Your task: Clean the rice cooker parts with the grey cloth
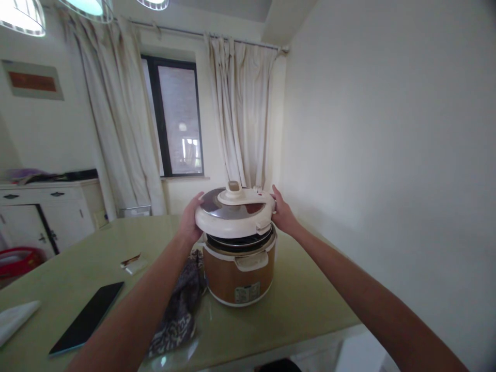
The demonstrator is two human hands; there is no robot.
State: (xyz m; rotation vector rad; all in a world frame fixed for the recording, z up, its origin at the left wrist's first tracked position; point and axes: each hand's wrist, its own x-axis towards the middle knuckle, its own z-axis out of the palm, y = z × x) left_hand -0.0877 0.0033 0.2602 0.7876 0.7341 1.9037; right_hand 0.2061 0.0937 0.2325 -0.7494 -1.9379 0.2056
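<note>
A white pressure cooker lid (232, 225) with a shiny top is tilted slightly above the cooker body (222, 281), which is brown with a white rim. Between lid and body a dark inner edge shows. My left hand (190, 219) grips the lid's left side, and my right hand (284, 211) grips its right side; the fingertips of both are partly hidden behind it. A dark patterned cloth (180, 310) lies against the cooker's left side, partly behind my left forearm.
The cooker stands on a greenish table (298, 310) beside a white wall (387, 155). A black tablet-like slab (87, 320), a small packet (135, 263) and a white item (15, 320) lie on the left. Behind are a white cabinet (65, 217) and a red basin (23, 263).
</note>
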